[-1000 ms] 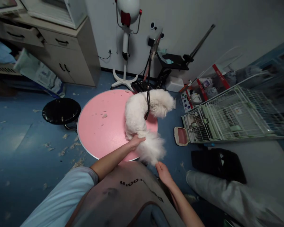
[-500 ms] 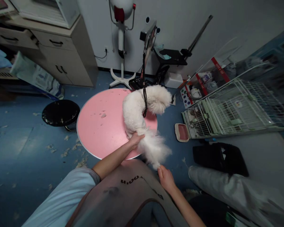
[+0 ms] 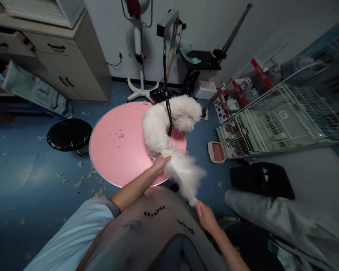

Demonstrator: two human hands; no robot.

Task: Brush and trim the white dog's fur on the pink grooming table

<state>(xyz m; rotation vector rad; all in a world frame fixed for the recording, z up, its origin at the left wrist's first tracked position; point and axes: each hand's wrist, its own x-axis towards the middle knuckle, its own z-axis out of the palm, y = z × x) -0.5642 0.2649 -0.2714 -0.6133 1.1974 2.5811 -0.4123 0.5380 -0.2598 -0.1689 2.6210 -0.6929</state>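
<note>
A white fluffy dog (image 3: 156, 126) stands on a round pink grooming table (image 3: 115, 158), its head turned to the right. A black grooming loop (image 3: 167, 99) hangs from a metal arm and passes over its body. My left hand (image 3: 160, 165) is closed around the base of the dog's long-haired tail (image 3: 188, 174). With its fingers pinched, my right hand (image 3: 205, 215) holds the tail's tip, drawn out over the table's near edge. The fingertips of that hand are partly hidden in the fur.
A black stool (image 3: 69, 134) stands left of the table, with hair clumps (image 3: 90, 174) on the floor. To the right are a wire cage (image 3: 260, 124), a small litter tray (image 3: 216, 152) and a black case (image 3: 260, 180). A stand dryer (image 3: 138, 41) is behind.
My right hand has moved slightly right and down with the tail tip, and the tail looks straighter. My left hand stays at the tail's base. The view has shifted a little.
</note>
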